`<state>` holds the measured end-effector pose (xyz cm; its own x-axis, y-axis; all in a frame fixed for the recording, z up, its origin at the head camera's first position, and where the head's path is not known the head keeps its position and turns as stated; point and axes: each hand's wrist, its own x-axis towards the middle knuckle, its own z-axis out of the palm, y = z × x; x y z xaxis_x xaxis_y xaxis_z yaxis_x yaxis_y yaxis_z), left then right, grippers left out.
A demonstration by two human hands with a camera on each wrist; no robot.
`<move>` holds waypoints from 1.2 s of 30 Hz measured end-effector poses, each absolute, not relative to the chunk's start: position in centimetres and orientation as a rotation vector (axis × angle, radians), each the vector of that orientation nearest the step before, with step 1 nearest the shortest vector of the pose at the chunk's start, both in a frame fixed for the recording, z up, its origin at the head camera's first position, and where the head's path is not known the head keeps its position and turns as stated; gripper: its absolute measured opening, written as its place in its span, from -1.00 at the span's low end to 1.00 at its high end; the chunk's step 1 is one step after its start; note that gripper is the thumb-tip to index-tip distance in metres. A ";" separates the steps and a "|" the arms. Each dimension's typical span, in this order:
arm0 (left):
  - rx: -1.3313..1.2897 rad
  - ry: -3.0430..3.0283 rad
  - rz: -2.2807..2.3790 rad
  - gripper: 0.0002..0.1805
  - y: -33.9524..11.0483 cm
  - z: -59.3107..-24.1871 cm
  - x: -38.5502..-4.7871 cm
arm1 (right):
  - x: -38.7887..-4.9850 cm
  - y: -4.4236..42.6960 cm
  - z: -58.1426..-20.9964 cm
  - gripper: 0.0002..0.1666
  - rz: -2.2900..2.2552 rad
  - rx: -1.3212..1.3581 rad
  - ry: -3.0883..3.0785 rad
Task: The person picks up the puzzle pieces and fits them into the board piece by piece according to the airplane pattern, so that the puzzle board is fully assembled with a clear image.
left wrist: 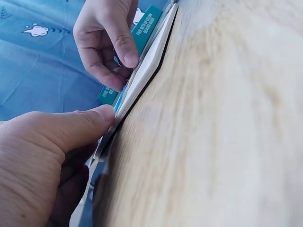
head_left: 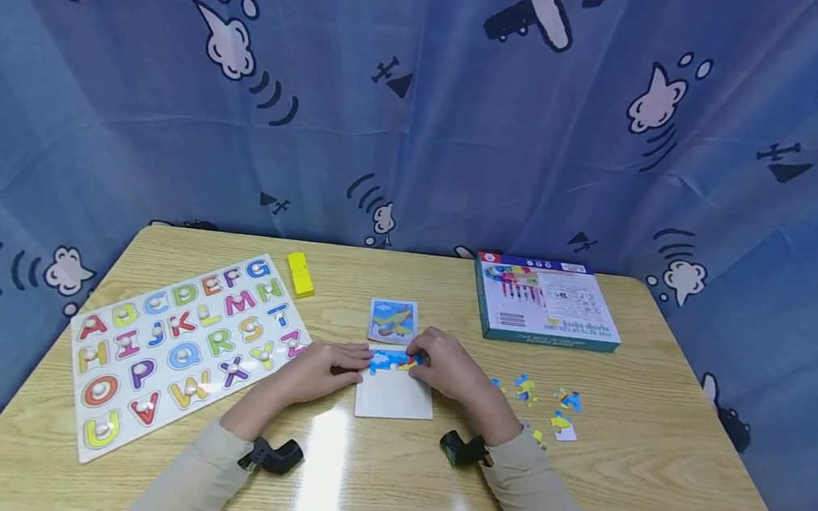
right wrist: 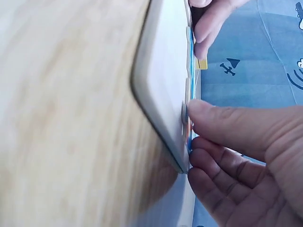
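While both forearms slant inward from the near side of the table [head_left: 388, 489] in beige sleeves [head_left: 541, 502], a wrist camera [head_left: 273, 456] sits on the left one and another on the right; the white board [head_left: 394, 400] lies flat between the two hands, its nearer part bare, a band of blue puzzle pieces [head_left: 387, 359] along its far part.

The left hand [head_left: 318, 372] lies at the board's left edge, fingers nearly straight and pointing across it, thumb stretched out with its tip against the edge; it steadies the board without wrapping round it; the right hand [head_left: 446, 364] arches over the board's far right corner, fingers bent, thumb and forefinger almost together on a small red-and-yellow piece [head_left: 413, 361], which they pinch.

Right of the board lie scattered loose pieces [head_left: 561, 422]; left of it lies the alphabet board [head_left: 168, 406]; just beyond it stands the airplane picture card [head_left: 393, 321]; farther off, a yellow block [head_left: 300, 274] is to its left and a flat box [head_left: 558, 301] to its right; behind everything hangs a blue curtain [head_left: 420, 127].
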<state>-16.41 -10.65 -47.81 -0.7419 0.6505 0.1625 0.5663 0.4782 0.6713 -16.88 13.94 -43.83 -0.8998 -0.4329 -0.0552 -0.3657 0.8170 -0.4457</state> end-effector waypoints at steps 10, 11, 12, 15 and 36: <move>1.018 2.565 1.134 -0.63 -10.9 -47.9 -16.1 | -16.5 15.3 -43.0 -0.57 -0.890 -0.484 2.790; 1.015 2.563 1.141 -0.63 -10.9 -47.9 -16.1 | -16.4 15.6 -42.8 -0.56 -0.929 -0.471 2.772; 1.013 2.561 1.147 -0.63 -10.9 -47.9 -16.1 | -16.4 15.9 -42.6 -0.55 -0.966 -0.466 2.760; 1.008 2.557 1.164 -0.63 -10.9 -48.0 -16.1 | -16.2 17.1 -41.9 -0.53 -1.040 -0.492 2.742; 1.004 2.541 1.173 -0.61 -10.8 -48.0 -16.2 | -13.3 26.0 -42.2 -0.50 -1.064 -0.394 2.783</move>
<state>-16.19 -10.83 -47.98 -0.7594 0.6392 0.1214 0.5070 0.4645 0.7261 -13.32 26.03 -42.19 -0.9564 -0.2902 -0.0337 -0.1937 0.7163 -0.6703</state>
